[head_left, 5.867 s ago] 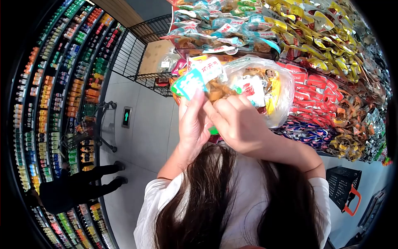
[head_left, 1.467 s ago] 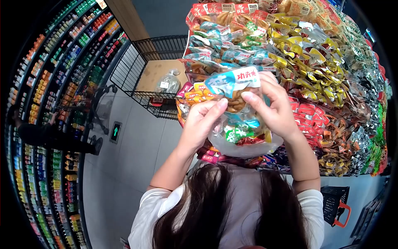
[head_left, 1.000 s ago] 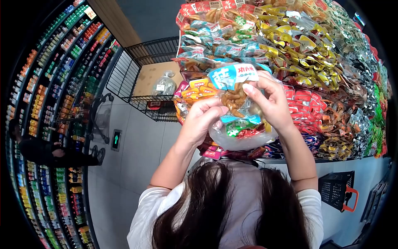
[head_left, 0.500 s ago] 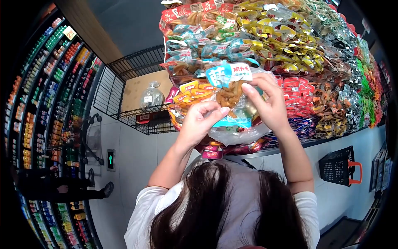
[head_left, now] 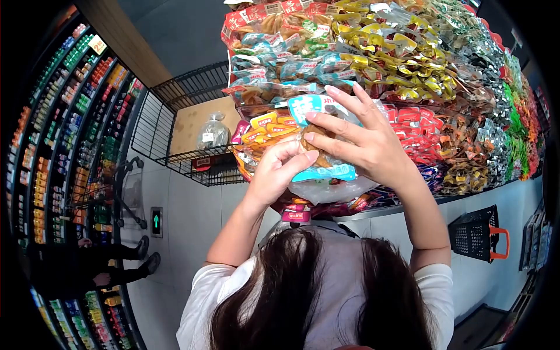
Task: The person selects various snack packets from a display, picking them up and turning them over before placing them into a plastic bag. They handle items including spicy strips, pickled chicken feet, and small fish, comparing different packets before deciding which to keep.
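Note:
A snack packet (head_left: 329, 173) with blue ends and a clear middle showing brown food is held up in front of the display. My left hand (head_left: 279, 171) pinches its left side, the thumb lying over the front. Fingers spread, my right hand (head_left: 373, 143) lies across the packet's face and hides much of its print. Beneath the packet bulges a clear plastic bag (head_left: 335, 192). Orange-yellow snack packets (head_left: 268, 131) are just left of it, and red packets (head_left: 417, 125) sit beyond my right wrist.
Rows of bagged snacks (head_left: 396, 55) fill the display ahead. At left stands a black wire rack (head_left: 157, 140) holding a knotted clear bag (head_left: 214, 133) on cardboard. A black basket (head_left: 475, 236) rests on the floor at right. A person (head_left: 76, 265) walks by the left shelves.
My right hand has moved from gripping the packet's upper right edge to spreading its fingers over the front. My left hand keeps its hold. The person at left has shifted slightly.

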Demonstrator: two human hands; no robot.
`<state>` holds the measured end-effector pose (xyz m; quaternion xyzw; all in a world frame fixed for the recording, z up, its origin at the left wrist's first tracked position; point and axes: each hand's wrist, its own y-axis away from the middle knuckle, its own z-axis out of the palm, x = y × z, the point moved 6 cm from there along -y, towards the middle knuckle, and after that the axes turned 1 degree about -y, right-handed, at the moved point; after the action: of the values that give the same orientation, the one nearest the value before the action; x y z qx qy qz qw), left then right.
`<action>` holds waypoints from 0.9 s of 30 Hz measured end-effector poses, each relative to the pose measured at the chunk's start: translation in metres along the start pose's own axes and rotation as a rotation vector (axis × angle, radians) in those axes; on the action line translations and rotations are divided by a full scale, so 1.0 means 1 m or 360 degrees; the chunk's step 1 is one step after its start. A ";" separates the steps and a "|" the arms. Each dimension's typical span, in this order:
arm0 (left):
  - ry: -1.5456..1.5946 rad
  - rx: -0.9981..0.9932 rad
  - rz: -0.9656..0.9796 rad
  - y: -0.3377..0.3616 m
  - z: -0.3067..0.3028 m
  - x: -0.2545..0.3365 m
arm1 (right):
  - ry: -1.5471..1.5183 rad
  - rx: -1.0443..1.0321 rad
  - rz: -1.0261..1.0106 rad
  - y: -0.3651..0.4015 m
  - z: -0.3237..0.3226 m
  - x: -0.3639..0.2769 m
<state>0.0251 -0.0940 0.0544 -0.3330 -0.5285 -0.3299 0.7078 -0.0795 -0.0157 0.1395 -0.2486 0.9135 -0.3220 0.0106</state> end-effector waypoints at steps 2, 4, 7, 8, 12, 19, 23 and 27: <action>0.0069 0.0057 0.0073 0.000 0.006 0.002 | -0.0005 0.0096 -0.0062 -0.001 -0.004 0.001; 0.0136 0.0105 0.0150 -0.002 0.006 0.008 | 0.0114 0.0248 -0.0201 -0.001 -0.013 0.001; 0.0334 -0.0121 0.0200 -0.006 0.012 0.017 | -0.0525 0.0491 0.0185 0.005 -0.034 0.030; 0.0292 0.0028 0.0122 -0.008 0.009 0.014 | -0.0741 0.0684 0.0420 0.011 -0.036 0.044; 0.0037 0.0272 0.0163 -0.006 0.007 0.011 | -0.1791 0.0456 0.1228 0.023 -0.011 0.073; -0.0285 0.0391 0.0027 -0.003 0.011 0.012 | -0.2329 0.0180 0.1239 0.027 0.041 0.067; -0.0557 0.0385 0.0273 -0.003 0.012 0.024 | -0.2574 0.0129 0.1325 0.025 0.045 0.069; -0.0640 0.0336 0.0291 -0.007 0.010 0.021 | -0.2814 0.0132 0.1384 0.019 0.047 0.073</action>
<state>0.0189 -0.0922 0.0779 -0.3626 -0.6579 -0.1346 0.6462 -0.1435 -0.0637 0.1013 -0.0417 0.5765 -0.0200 0.8158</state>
